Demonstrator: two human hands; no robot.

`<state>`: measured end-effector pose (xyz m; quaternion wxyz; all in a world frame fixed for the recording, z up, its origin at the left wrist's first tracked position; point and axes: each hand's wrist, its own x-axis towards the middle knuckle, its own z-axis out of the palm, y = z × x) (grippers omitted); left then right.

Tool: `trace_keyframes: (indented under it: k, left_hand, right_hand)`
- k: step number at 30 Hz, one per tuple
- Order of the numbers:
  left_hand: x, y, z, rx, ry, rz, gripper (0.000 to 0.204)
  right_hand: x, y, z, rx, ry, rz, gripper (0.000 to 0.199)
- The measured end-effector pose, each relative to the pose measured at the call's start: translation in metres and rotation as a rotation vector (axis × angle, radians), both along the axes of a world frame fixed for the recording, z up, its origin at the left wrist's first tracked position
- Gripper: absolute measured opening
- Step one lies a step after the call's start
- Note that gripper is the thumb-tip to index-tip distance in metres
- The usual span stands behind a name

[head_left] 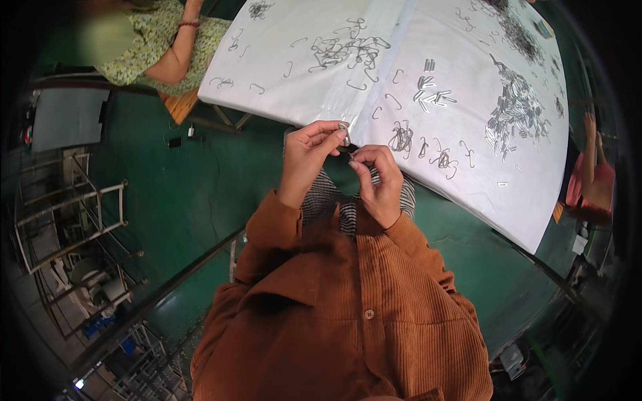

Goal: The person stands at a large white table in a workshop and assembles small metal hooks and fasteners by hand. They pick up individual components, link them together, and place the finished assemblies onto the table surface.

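Just off the table's near edge, my left hand is closed with thumb and forefinger on a small shiny metal clip. Beside it on the right, my right hand pinches the end of a thin dark piece close below the clip; its kind is too small to make out. The two hands are nearly touching. Bent wire hooks lie in a small heap on the white table just past my right hand. A second little cluster of hooks sits further right.
More wire hooks are scattered at the table's far middle. Flat metal strips form a pile on the right, with several loose strips nearer. A person in a patterned top sits at far left, another person at right. Metal racks stand left.
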<state>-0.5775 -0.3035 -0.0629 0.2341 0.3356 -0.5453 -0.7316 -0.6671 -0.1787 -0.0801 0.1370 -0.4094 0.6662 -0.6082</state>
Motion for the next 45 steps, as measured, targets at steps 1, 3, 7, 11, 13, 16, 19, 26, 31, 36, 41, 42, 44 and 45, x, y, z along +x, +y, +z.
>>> trace_keyframes:
  k: [1, 3, 7, 11, 13, 16, 19, 26, 31, 36, 41, 42, 44, 45]
  left_hand:
    - [0.005, 0.005, 0.001, 0.008, 0.018, 0.023, 0.018]
    - [0.012, 0.012, 0.003, -0.024, 0.035, 0.039, 0.018]
    - [0.022, 0.016, 0.004, -0.118, 0.054, 0.083, 0.016]
    - [0.03, 0.011, 0.005, -0.202, 0.068, 0.176, 0.014]
    - [0.034, 0.005, 0.006, -0.291, -0.007, 0.131, 0.015]
    - [0.04, -0.008, 0.006, -0.384, -0.067, 0.098, 0.014]
    - [0.044, -0.024, 0.007, -0.43, -0.073, 0.065, 0.012]
    - [0.063, -0.07, 0.025, -0.624, -0.089, -0.103, 0.01]
    - [0.076, -0.097, 0.047, -0.608, -0.062, -0.175, 0.01]
    - [0.1, -0.141, 0.062, -0.669, -0.091, -0.317, 0.014]
    - [0.123, -0.17, 0.079, -0.596, -0.102, -0.395, 0.013]
    - [0.125, -0.175, 0.078, -0.618, -0.129, -0.412, 0.013]
    - [0.132, -0.187, 0.078, -0.632, -0.12, -0.447, 0.013]
    - [0.135, -0.188, 0.08, -0.635, -0.146, -0.429, 0.012]
  right_hand:
    - [0.003, -0.002, 0.0, 0.005, 0.024, -0.009, 0.01]
    - [0.005, -0.003, -0.002, 0.012, 0.042, 0.007, 0.01]
    - [0.012, -0.011, -0.003, 0.016, 0.049, 0.036, 0.011]
    - [0.02, -0.023, 0.002, 0.0, 0.076, 0.03, 0.011]
    - [0.021, -0.029, 0.0, 0.02, 0.075, 0.036, 0.011]
    - [0.022, -0.038, 0.001, 0.066, 0.078, 0.044, 0.012]
    - [0.023, -0.051, -0.001, 0.094, 0.093, 0.06, 0.012]
    - [0.038, -0.078, 0.007, 0.172, 0.158, 0.075, 0.015]
    - [0.051, -0.079, 0.036, 0.226, 0.196, -0.046, 0.026]
    - [0.064, 0.01, -0.022, 0.332, -0.117, -0.63, 0.026]
    - [0.202, 0.195, -0.229, 0.604, -0.532, -1.456, 0.029]
    - [0.256, 0.213, -0.261, 0.741, -0.639, -1.614, 0.031]
    - [0.343, 0.205, -0.293, 0.865, -0.906, -2.025, 0.035]
    - [0.388, 0.196, -0.304, 0.776, -0.689, -2.1, 0.036]
